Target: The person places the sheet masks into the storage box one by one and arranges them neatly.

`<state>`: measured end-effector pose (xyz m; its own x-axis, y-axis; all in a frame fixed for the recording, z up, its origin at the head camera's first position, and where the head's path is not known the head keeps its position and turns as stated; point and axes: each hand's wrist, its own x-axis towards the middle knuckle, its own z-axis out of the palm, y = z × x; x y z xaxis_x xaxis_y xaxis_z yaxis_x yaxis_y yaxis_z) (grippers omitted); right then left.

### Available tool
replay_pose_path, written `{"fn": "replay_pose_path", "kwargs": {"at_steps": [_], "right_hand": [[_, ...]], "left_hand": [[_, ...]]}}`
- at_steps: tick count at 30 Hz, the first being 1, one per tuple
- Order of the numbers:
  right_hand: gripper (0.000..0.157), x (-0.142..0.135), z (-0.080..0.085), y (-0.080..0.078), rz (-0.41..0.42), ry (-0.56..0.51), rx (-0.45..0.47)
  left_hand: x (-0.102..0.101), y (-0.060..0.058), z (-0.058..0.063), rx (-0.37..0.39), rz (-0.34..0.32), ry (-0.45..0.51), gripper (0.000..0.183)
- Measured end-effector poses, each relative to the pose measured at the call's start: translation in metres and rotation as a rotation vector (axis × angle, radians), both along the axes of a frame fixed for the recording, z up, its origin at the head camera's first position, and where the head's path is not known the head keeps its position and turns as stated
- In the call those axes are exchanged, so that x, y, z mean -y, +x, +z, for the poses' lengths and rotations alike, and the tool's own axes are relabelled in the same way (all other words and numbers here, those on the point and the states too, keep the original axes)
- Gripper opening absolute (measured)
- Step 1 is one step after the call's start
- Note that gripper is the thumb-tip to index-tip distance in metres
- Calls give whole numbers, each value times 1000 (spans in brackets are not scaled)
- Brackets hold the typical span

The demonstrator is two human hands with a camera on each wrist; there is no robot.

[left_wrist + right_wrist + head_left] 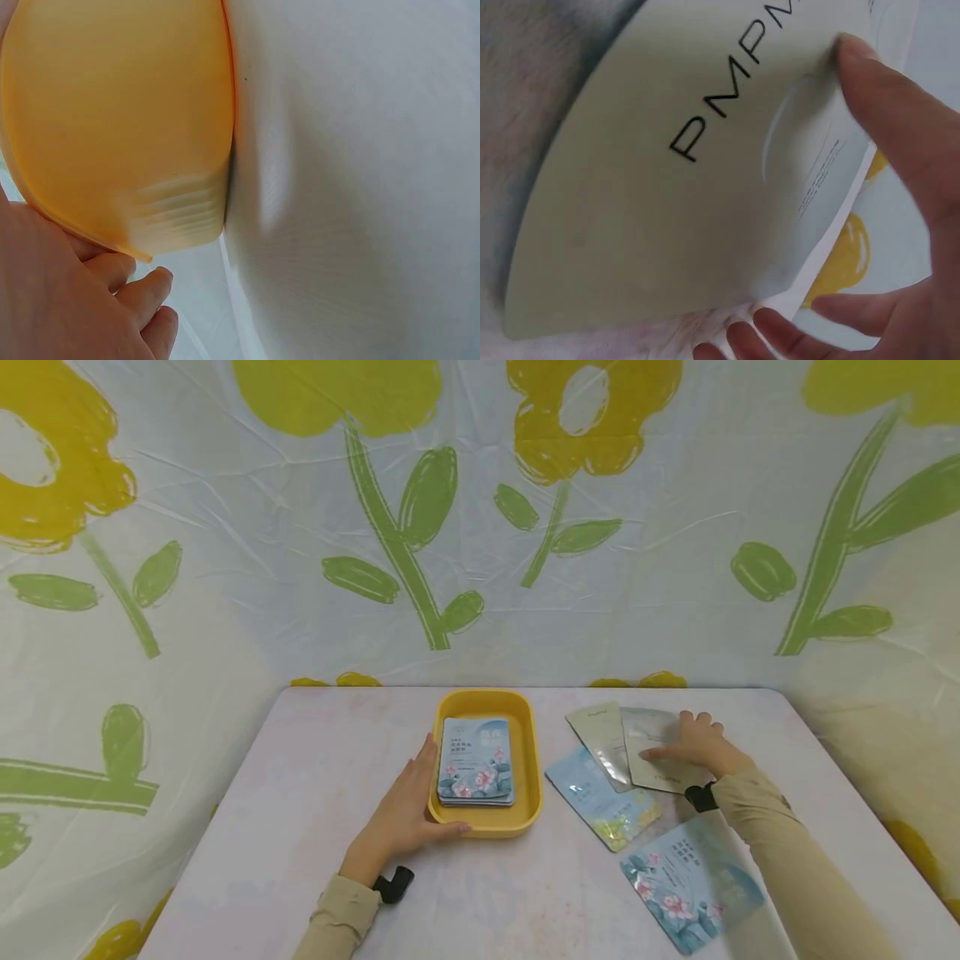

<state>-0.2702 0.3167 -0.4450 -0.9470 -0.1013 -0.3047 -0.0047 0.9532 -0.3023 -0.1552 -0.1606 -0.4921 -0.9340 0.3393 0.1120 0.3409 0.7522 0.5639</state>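
My left hand [401,810] holds the yellow tray [528,777] at its near left corner, thumb along the front rim and fingers along the left side. The left wrist view shows bent fingers [146,296] at the rim. A stack of blue face mask packets [476,760] with pink flowers lies inside the tray. Over on the right, my right hand [705,743] reaches over a pale face mask packet [652,232] lettered "PMPM". Its thumb [877,82] rests on the packet's face, while the other fingertips are spread near the packet's edge.
Another pale packet [600,735] lies beside it, overlapping a light blue packet [603,802]. Nearer the front is a blue flowered packet [675,885], partly under the right forearm. A flower-printed curtain [480,610] surrounds the white table [300,802].
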Motion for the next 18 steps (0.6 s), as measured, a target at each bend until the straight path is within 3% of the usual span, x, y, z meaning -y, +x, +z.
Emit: {"fn": "replay_pose_path", "kwargs": {"at_steps": [8,18], "right_hand": [[121,-7,-7,-6,-100,-39,138],[139,-3,-6,-6,-191,-73,179]], "left_hand": [[0,0,-2,0,2,-6,135],[-1,-1,-2,14,15,-11,135]]}}
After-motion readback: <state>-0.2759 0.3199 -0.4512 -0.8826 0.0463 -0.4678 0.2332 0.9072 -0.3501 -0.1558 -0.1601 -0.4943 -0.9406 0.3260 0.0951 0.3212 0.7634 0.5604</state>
